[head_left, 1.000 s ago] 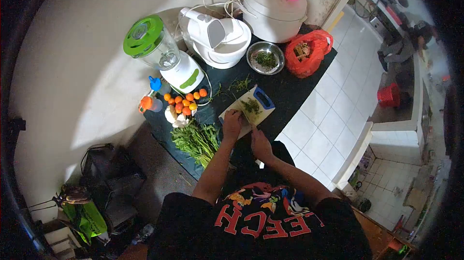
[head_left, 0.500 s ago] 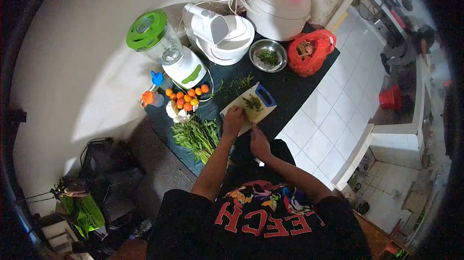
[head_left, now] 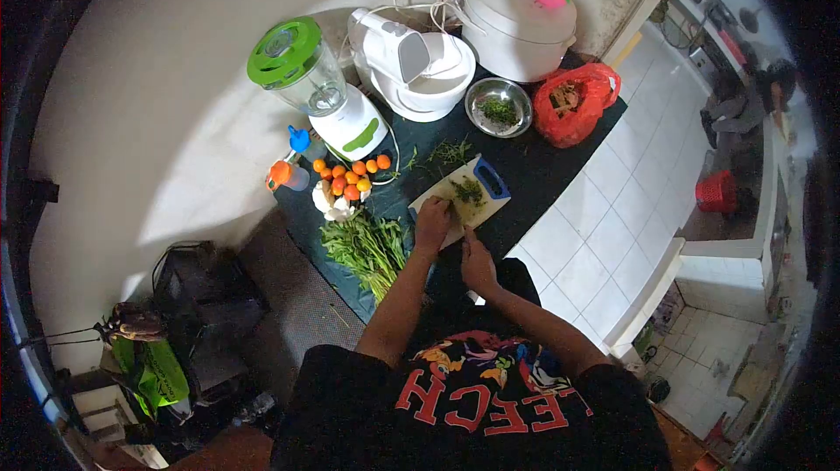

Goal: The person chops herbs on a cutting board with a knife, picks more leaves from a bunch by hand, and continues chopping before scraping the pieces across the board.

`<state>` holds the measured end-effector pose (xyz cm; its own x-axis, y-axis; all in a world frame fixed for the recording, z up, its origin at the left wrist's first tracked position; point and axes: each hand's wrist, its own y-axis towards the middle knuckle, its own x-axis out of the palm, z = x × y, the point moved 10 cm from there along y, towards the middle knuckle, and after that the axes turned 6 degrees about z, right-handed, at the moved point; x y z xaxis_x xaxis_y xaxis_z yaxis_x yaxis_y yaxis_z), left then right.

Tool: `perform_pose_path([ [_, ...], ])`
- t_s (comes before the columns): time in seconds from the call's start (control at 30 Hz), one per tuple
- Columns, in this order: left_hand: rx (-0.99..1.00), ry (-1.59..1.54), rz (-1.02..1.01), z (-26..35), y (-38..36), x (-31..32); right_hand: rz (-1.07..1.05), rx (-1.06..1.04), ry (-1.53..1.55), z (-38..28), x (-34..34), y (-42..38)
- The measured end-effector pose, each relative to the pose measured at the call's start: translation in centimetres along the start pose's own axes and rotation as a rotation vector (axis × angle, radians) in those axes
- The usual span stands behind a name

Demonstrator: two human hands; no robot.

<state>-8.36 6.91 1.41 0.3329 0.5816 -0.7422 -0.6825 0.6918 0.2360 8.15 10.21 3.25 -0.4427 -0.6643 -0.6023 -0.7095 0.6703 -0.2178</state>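
Note:
A white cutting board (head_left: 425, 197) with a blue-edged handle lies near the front of the dark tabletop, with finely chopped green herbs (head_left: 469, 192) on it. My left hand (head_left: 432, 222) rests closed at the board's left side, fingers bunched beside the herbs; what they pinch is hidden. Closed around a knife handle, my right hand (head_left: 478, 264) is at the board's near edge. Little of the knife (head_left: 468, 229) shows, its thin blade pointing up over the board. Leafy green stalks (head_left: 367, 252) lie left of my left hand, and loose sprigs (head_left: 448, 153) lie beyond the board.
Small orange fruits (head_left: 352, 178) and garlic (head_left: 334, 205) sit left. Behind stand a blender (head_left: 346, 125), a stand mixer (head_left: 394, 46) and a large white lidded pot (head_left: 516, 29). A metal bowl (head_left: 499, 108) holds chopped greens beside a red plastic bag (head_left: 573, 112). White floor tiles lie right.
The whole view has shifted slightly, so everything appears a little lower and further right. Both hands stay at the board, with the right hand only slightly moved.

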Motion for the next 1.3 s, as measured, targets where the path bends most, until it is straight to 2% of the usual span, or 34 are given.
perform_pose_path([
  [0.17, -0.041, -0.035, 0.028, -0.9, 0.1, 0.6, 0.053, -0.119, -0.043, -0.4, 0.5, 3.3],
  [0.37, -0.075, -0.088, -0.049, 0.2, 0.4, -0.4, 0.038, 0.031, 0.135, -1.6, -1.1, 0.5],
  [0.47, -0.023, -0.059, 0.018, -0.6, 0.1, 0.0, 0.044, -0.061, -0.055, -1.2, -0.6, -0.4],
  [0.57, -0.019, -0.038, 0.053, 0.5, 0.0, -1.0, 0.006, 0.052, -0.004, -0.9, -0.4, 1.0],
  [0.7, -0.034, -0.034, 0.011, -0.2, 0.2, -0.3, 0.083, -0.018, -0.022, -0.5, 0.8, 2.8],
  [0.8, -0.048, -0.024, 0.037, 0.0, 0.2, -0.6, 0.067, 0.013, 0.020, -1.8, -0.4, 2.4],
  [0.9, -0.052, 0.029, -0.033, -0.3, 0.4, 0.4, -0.021, 0.047, 0.019, -2.4, -0.8, 0.4],
  [0.97, -0.031, 0.006, -0.005, -0.7, 0.4, 0.9, 0.154, -0.142, 0.112, -2.2, -1.4, 0.0],
  [1.1, -0.048, -0.024, -0.004, 0.0, 0.5, -0.2, 0.055, -0.031, 0.008, 1.0, 1.2, 1.7],
  [1.2, 0.003, 0.024, 0.019, 0.6, 0.0, -0.5, 0.105, -0.102, 0.039, 0.7, 1.2, 2.9],
  [1.3, 0.023, 0.014, 0.024, 0.1, -0.2, -0.2, 0.059, -0.006, 0.011, -0.5, 0.2, 2.4],
])
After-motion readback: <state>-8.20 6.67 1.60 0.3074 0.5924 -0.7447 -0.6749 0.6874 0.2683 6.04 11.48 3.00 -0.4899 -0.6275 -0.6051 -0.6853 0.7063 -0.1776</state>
